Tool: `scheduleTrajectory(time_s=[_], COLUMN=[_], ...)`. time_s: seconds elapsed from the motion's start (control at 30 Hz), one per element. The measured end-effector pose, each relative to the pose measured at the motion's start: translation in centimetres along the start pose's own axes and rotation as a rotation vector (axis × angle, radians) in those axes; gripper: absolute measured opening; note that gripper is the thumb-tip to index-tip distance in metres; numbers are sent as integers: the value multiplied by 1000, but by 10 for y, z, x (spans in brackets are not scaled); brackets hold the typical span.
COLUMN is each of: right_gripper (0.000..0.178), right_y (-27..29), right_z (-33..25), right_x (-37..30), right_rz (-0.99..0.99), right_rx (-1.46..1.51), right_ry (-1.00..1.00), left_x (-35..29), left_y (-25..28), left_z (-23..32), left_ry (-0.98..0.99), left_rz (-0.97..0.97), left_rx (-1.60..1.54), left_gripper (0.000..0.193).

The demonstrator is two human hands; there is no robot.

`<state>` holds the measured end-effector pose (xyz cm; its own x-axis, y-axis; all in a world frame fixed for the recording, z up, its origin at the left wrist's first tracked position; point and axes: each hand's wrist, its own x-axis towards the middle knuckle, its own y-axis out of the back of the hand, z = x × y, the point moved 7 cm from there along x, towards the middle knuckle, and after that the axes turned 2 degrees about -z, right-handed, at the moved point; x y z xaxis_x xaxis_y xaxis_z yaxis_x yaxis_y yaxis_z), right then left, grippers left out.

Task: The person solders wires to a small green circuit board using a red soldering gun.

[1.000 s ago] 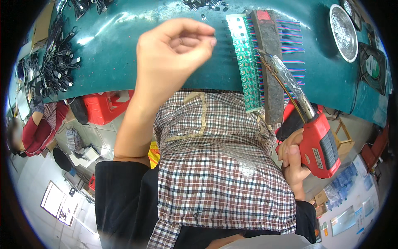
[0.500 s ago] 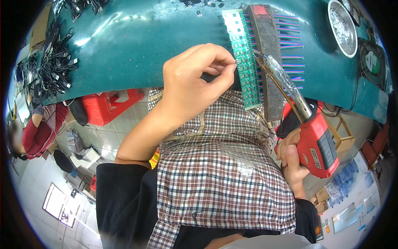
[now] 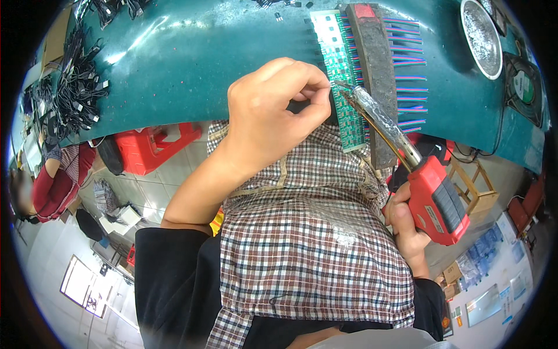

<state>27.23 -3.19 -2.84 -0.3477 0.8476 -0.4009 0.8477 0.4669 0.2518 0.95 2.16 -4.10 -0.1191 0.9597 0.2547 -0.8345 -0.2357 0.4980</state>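
Note:
A long green circuit board panel (image 3: 351, 131) lies at the table's front edge, its near end overhanging. My left hand (image 3: 273, 110) is at the board's left edge, thumb and forefinger pinched together; whatever they pinch is too small to make out. In my right hand (image 3: 405, 224) is a red soldering gun (image 3: 437, 200), its metal barrel slanting up and left. The gun's tip is over the board, close to my left fingertips. A dark bar (image 3: 376, 87) lies along the board's right side, and striped ribbon wires (image 3: 410, 60) stick out beyond it.
Bundles of black cables (image 3: 78, 87) lie on the green table (image 3: 174, 70) at the left. A metal bowl (image 3: 481, 41) and a small black fan (image 3: 523, 90) stand at the right. Below are a red stool (image 3: 154, 150) and a wooden stool (image 3: 478, 185). Another person (image 3: 61, 180) sits far left.
The soldering gun has shifted left, its tip coming from the board's right side to near my left fingertips. My left hand stays almost where it was, still pinched.

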Motion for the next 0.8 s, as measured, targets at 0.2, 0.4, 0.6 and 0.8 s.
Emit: scheduleTrajectory(time_s=[0.2,0.4,0.6,0.8], right_gripper=[17,17,17,15], right_y=[-5,-5,2,-2], right_z=[3,4,6,0], right_x=[1,0,-4,-1], right_rz=[-22,15,48,-50], right_rx=[95,116,51,-30], right_ry=[-63,-66,-64,19], left_x=[1,0,0,1], left_y=[0,-1,-1,-1], left_z=[1,0,0,1], left_ry=[23,29,31,22], left_rz=[-85,-94,-94,-86], left_rx=[20,22,22,26], left_gripper=[13,13,13,13])
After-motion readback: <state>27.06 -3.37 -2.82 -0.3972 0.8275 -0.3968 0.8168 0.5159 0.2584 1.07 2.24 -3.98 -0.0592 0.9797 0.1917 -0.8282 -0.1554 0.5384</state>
